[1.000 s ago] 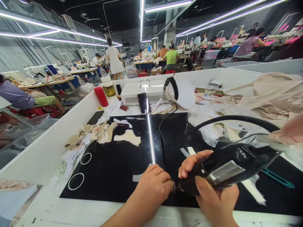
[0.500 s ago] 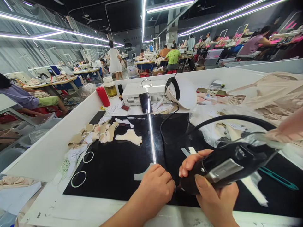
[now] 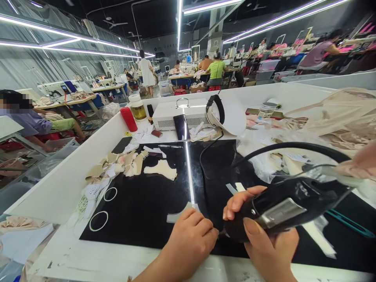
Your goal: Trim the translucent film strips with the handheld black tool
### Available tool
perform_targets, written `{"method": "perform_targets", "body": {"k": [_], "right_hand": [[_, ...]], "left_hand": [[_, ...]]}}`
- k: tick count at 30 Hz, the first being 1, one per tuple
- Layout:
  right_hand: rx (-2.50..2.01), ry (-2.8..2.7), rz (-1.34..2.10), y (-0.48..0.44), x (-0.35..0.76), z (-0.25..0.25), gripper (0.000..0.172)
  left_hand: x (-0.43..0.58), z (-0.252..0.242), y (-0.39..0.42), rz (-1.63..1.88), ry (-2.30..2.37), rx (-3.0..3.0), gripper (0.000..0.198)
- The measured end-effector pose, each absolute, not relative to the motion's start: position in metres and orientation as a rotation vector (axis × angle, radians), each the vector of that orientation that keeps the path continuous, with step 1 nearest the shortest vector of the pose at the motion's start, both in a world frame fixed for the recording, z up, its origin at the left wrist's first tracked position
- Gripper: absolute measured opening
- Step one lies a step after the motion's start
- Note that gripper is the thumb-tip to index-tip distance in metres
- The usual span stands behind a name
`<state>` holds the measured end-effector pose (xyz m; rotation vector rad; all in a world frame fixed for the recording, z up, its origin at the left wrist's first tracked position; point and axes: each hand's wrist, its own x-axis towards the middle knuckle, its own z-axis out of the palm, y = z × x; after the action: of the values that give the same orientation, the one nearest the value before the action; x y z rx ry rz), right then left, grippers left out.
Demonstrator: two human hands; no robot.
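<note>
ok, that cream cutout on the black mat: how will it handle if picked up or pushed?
Probably light: the cream cutout looks thin. It may flex yet hold some shape, since it lies flat with fairly crisp edges. A push might slide it, as the black mat looks smooth enough to reflect the lamp.

I count 1 left hand (image 3: 192, 241) and 1 right hand (image 3: 272, 250) of mine, and 1 black handheld tool (image 3: 296, 207). To the left I have 2 white rings (image 3: 107, 220) and 1 cream fabric piece (image 3: 160, 169); to the right, 1 teal implement (image 3: 348, 222). At the far side are 1 red cylinder (image 3: 128, 119), 1 jar of yellow liquid (image 3: 140, 112), 1 white vented box (image 3: 164, 119), 1 propped phone (image 3: 181, 127) and 1 white visor (image 3: 235, 115), with 1 pen (image 3: 170, 146) nearer. The beige scraps (image 3: 135, 162) overlap too much for me to count.
</note>
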<state>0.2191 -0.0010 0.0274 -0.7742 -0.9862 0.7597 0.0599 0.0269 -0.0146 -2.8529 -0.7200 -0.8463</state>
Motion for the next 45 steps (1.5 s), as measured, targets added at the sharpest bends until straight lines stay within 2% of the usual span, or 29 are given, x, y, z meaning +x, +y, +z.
{"method": "perform_targets", "body": {"k": [30,38,45], "right_hand": [[-0.769,-1.0,0.738,0.0054,0.2197,0.0258,0.03],[-0.737,-0.963,0.776,-0.0018,0.2204,0.0298,0.028],[-0.76,-0.991,0.783,-0.0019,0.2163,0.0273,0.027]], "left_hand": [[0.0598,-0.017,0.0247,-0.895,-0.682,-2.802,0.026],[0.0538,-0.0182,0.0227,-0.93,-0.706,-2.875,0.014],[0.0547,-0.0222,0.0218,-0.924,-0.717,-2.891,0.014]]}}
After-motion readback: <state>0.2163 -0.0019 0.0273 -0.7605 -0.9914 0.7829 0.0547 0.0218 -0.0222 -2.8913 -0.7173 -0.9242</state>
